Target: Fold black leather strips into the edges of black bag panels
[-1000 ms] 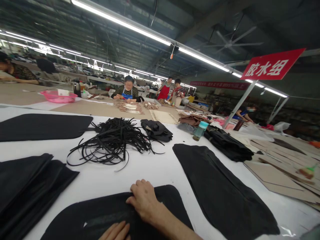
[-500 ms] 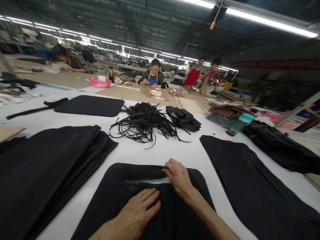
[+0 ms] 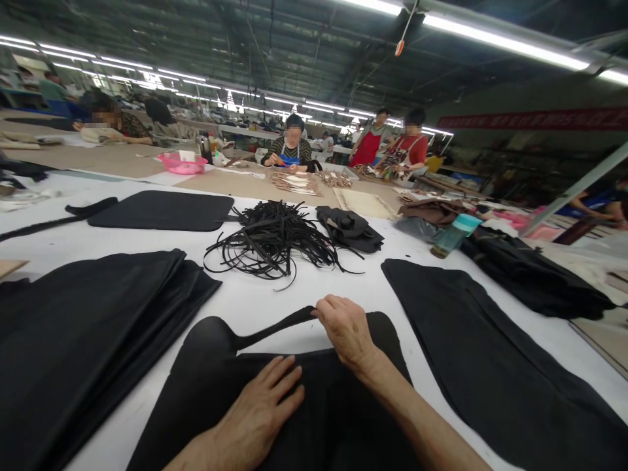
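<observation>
A black leather-like panel [image 3: 201,386] with rounded corners lies in front of me on the white tabletop. Near its far edge is a long slot, through which the white surface shows. My left hand [image 3: 260,409] rests flat on the panel just below the slot, fingers spread. With fingers closed, my right hand [image 3: 346,330] grips the narrow black strip [image 3: 275,327] beyond the slot and holds it raised and bowed away from the table. The fingertips' exact hold is partly hidden.
Stacked black panels [image 3: 98,314] lie left, another black panel [image 3: 471,327] right. Beyond are a heap of thin black strips [image 3: 279,239], a flat black piece [image 3: 161,210] and folded black pieces [image 3: 349,227]. A bottle [image 3: 454,235] and pink basket [image 3: 181,163] stand farther off. People work across the table.
My right hand has pulled the strip up and away, so the slot gapes wider. The left hand stays flat on the panel. The view has shifted slightly right.
</observation>
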Demonstrator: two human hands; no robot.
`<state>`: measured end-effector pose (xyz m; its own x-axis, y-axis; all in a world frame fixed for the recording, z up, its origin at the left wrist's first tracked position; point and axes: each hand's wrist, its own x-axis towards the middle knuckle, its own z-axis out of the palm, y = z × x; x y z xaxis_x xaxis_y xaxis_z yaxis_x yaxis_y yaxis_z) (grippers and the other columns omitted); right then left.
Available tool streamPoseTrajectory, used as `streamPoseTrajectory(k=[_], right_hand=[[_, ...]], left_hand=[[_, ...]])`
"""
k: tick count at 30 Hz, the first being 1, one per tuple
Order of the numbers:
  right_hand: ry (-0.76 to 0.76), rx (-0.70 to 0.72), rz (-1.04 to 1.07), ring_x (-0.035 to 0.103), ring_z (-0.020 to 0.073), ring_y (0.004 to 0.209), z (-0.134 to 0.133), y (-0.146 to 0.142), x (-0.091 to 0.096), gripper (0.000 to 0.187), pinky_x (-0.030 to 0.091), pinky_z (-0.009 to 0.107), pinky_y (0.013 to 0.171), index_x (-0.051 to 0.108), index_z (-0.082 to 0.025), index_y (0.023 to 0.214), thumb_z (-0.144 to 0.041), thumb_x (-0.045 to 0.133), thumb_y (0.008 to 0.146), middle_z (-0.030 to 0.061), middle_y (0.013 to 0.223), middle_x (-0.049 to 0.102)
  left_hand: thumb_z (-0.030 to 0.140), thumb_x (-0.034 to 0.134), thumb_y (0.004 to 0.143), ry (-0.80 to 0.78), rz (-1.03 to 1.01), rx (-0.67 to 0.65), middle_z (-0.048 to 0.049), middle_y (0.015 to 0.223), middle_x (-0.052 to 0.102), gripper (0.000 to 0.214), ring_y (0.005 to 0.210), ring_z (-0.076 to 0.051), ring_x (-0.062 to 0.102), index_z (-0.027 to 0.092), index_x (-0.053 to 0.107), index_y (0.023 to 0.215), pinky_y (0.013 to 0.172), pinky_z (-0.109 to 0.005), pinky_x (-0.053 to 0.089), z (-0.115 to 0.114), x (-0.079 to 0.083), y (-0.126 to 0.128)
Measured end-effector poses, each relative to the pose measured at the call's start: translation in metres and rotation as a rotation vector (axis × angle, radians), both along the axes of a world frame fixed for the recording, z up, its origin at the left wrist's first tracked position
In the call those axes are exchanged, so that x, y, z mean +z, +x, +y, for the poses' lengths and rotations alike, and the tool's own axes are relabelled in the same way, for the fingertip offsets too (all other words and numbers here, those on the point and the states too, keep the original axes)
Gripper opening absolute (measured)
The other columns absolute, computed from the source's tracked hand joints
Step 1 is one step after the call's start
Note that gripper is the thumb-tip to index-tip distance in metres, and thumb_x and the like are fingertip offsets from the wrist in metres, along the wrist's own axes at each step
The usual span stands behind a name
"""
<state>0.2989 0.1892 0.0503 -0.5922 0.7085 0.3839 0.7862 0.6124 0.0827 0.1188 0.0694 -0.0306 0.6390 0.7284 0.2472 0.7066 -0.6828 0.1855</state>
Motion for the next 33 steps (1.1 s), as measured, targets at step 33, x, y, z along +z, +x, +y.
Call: streamPoseTrajectory(k=[33], right_hand=[[-0.606, 0.108, 0.134, 0.054, 0.0144, 0.089, -0.032, 0.065, -0.021, 0.027, 0.038, 0.025, 0.078, 0.057, -0.025, 0.099, -0.007, 0.050, 0.080, -0.0030, 0.094, 0.062]], left_hand=[[0.012, 0.042, 0.083, -0.413, -0.151, 0.332, -0.0017, 0.086, 0.062, 0.019, 0.083, -0.017, 0.057, 0.020, 0.059, 0.085, 0.074, -0.027, 0.043, 0.055, 0.034, 0.068]])
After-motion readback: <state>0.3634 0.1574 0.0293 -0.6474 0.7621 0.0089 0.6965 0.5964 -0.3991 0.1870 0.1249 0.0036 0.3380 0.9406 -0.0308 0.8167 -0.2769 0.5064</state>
